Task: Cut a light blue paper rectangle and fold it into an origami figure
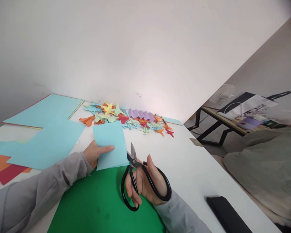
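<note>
My left hand grips a light blue sheet of paper by its left edge, the thumb lying flat across its face. Black-handled scissors sit in my right hand, with fingers and thumb through the loops. Their blades stand apart at the right edge of the sheet; part of one blade is hidden behind the paper. Under both hands lies a green sheet on the white table.
A heap of small folded paper pieces lies against the wall, beside a purple pleated strip. Large blue sheets and red paper lie left. A black flat object rests front right. Beyond is a low table with a bag.
</note>
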`<state>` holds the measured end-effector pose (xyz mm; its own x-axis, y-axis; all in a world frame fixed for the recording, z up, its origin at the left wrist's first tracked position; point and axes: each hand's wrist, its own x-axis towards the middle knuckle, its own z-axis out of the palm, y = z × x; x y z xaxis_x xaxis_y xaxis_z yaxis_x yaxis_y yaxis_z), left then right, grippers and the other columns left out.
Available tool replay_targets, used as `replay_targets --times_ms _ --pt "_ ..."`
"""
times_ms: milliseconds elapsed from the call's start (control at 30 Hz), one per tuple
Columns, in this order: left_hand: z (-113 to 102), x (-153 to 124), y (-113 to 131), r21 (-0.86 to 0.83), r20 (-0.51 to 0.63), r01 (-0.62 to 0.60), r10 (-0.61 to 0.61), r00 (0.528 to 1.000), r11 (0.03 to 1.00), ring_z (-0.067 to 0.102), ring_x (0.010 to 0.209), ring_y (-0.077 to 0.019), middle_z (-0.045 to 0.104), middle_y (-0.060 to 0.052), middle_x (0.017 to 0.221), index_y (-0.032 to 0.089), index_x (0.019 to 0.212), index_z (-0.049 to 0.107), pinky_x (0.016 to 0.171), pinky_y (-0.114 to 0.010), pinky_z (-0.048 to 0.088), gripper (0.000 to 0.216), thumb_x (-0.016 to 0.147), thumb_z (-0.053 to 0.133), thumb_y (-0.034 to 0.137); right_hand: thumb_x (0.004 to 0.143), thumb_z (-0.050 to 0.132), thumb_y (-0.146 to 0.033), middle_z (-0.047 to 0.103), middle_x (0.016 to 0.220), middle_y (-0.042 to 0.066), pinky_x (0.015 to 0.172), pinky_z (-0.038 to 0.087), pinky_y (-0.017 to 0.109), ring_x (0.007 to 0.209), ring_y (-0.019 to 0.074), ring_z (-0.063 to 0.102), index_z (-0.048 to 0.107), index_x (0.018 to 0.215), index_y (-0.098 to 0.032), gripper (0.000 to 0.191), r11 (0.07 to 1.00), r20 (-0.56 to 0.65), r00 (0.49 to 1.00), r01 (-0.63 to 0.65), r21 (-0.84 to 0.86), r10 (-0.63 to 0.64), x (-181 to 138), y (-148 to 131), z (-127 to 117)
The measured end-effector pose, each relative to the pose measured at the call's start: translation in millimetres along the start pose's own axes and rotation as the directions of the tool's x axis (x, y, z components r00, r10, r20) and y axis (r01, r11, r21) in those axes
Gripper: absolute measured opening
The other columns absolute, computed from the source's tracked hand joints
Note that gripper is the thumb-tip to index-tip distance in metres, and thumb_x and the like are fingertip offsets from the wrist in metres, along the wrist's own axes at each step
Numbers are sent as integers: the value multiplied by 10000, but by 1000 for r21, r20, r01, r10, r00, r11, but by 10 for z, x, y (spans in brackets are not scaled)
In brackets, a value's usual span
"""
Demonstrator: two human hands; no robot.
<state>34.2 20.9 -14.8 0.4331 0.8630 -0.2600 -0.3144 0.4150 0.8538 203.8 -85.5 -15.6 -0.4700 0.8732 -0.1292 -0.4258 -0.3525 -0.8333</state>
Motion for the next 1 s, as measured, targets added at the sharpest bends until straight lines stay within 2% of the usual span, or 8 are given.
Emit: replay_targets --times_ms 200,333,400,467,600,667,833,1000 --pt "4 -22 -40 23 68 2 -4 998 1000 645 896 -312 700 -117 949 129 988 631 757 -430 543 520 513 821 220 790 -75 -678 656 646 64 398 362 232 368 140 525 322 1295 -171 819 994 71 996 -59 97 53 -7 -80 -19" --pt "-3 -28 -51 25 74 29 -31 997 999 647 890 -309 695 -124 965 128 1000 627 753 -428 545 524 520 818 216 781 -141 -653 605 505 62 386 350 231 346 139 486 431 1212 -86 914 990 109 989 -113 84 104 -12 -108 -36" --pt "2 -33 -52 25 66 20 -22 998 999 647 892 -302 694 -122 970 131 1009 625 760 -420 546 528 524 816 213 772 -152 -656 611 515 79 380 345 232 342 136 478 455 1182 -67 940 990 107 988 -116 75 108 -8 -105 -49" --pt "10 -41 -54 27 68 20 -22 997 999 649 890 -302 695 -119 970 135 1011 625 758 -421 547 524 528 814 215 760 -149 -672 647 593 88 391 354 234 349 134 494 386 1250 -106 920 992 86 990 -113 53 108 -2 -101 -63" --pt "21 -58 -56 32 78 32 -34 996 999 649 886 -309 701 -113 953 132 979 637 752 -430 548 484 537 809 228 753 -176 -660 679 686 59 431 399 253 361 133 525 45 1390 -240 795 994 70 991 -111 -19 113 6 -120 -73" --pt "25 -66 -55 38 71 38 -41 997 999 648 890 -304 702 -109 951 135 964 644 749 -418 548 456 546 803 230 756 -174 -657 680 692 52 431 408 258 359 132 523 -54 1393 -258 762 995 72 992 -97 -27 99 8 -141 -65" --pt "48 -92 -30 35 73 71 -73 995 997 642 910 -306 692 -115 989 142 957 652 744 -395 543 435 554 794 221 783 -168 -628 675 682 35 415 393 238 354 123 510 -117 1390 -284 700 998 78 995 -68 -14 69 -1 -192 -48" --pt "57 -122 40 -76 142 161 -149 979 984 630 938 -320 691 -122 989 142 1003 643 762 -397 527 427 598 745 233 739 -193 -665 664 646 27 411 383 246 337 120 478 -42 1407 -254 799 995 57 994 -92 -36 94 -32 -212 -56"
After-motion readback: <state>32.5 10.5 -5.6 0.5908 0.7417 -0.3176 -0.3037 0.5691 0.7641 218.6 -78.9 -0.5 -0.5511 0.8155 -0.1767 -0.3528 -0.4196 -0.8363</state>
